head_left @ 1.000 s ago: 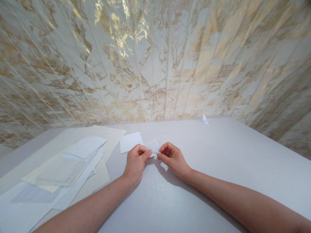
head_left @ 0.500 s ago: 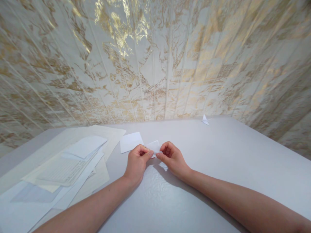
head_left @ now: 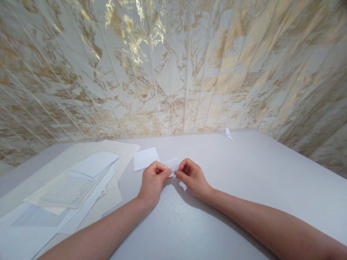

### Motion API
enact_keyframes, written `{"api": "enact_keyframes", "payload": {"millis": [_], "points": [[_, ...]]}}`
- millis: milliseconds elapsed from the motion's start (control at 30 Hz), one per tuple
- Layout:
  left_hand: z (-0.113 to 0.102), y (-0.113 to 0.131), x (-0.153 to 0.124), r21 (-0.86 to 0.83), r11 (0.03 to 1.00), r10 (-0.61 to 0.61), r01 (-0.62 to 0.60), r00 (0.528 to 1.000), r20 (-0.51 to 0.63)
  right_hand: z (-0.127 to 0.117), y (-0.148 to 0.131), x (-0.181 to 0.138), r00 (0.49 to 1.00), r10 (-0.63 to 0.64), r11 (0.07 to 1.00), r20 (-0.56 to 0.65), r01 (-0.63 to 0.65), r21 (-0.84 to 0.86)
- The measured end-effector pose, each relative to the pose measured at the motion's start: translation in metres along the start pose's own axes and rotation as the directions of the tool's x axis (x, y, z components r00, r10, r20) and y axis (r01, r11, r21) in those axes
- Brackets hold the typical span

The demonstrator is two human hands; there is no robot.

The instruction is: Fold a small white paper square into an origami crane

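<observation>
Between my two hands is a small folded piece of white paper (head_left: 172, 163), held just above the table. My left hand (head_left: 153, 180) pinches its left side between thumb and bent fingers. At its right edge my right hand (head_left: 194, 178) is closed, with thumb and forefinger gripping the lower right corner. The fingers partly hide the paper's lower edge and folds. Just behind my left hand lies a white paper sheet (head_left: 146, 158), flat on the table.
Loose papers (head_left: 67, 187), some with writing, overlap across the left of the table (head_left: 244, 173). A small folded white paper shape (head_left: 228, 134) stands near the back edge at right. Behind the table hangs a white and gold patterned curtain (head_left: 170, 72).
The folded paper has tilted slightly between my fingers, its upper edge now a little lower. Both hands keep nearly the same place and grip.
</observation>
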State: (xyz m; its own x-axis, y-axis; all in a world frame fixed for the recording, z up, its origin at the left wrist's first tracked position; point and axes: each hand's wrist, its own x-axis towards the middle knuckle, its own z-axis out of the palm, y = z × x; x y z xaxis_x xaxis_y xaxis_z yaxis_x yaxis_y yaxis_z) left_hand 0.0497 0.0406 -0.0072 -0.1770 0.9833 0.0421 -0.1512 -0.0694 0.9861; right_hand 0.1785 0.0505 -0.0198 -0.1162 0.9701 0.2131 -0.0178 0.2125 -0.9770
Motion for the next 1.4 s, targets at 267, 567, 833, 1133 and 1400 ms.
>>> {"api": "enact_keyframes", "payload": {"millis": [267, 567, 833, 1133, 1400], "points": [[-0.001, 0.001, -0.001, -0.136, 0.988, -0.062, 0.069, 0.996, 0.059, 0.000, 0.000, 0.001, 0.999, 0.037, 0.997, -0.009, -0.036, 0.065], [-0.003, 0.000, 0.000, 0.029, 0.998, 0.051, -0.058, 0.979, 0.196, -0.004, -0.004, 0.003, 0.989, 0.135, 0.965, -0.061, -0.117, 0.234], [-0.010, -0.001, 0.013, 0.267, 0.949, 0.115, -0.170, 0.971, 0.207, -0.003, -0.003, 0.002, 0.994, 0.101, 0.976, -0.035, -0.092, 0.199], [-0.008, 0.000, 0.011, 0.183, 0.980, 0.055, -0.084, 0.986, 0.155, -0.002, 0.000, 0.002, 0.999, 0.026, 0.995, -0.041, -0.022, 0.093], [-0.004, 0.001, 0.009, -0.025, 1.000, -0.005, 0.007, 0.995, 0.100, -0.003, 0.002, 0.003, 0.999, 0.029, 0.997, -0.042, -0.026, 0.069]]}}
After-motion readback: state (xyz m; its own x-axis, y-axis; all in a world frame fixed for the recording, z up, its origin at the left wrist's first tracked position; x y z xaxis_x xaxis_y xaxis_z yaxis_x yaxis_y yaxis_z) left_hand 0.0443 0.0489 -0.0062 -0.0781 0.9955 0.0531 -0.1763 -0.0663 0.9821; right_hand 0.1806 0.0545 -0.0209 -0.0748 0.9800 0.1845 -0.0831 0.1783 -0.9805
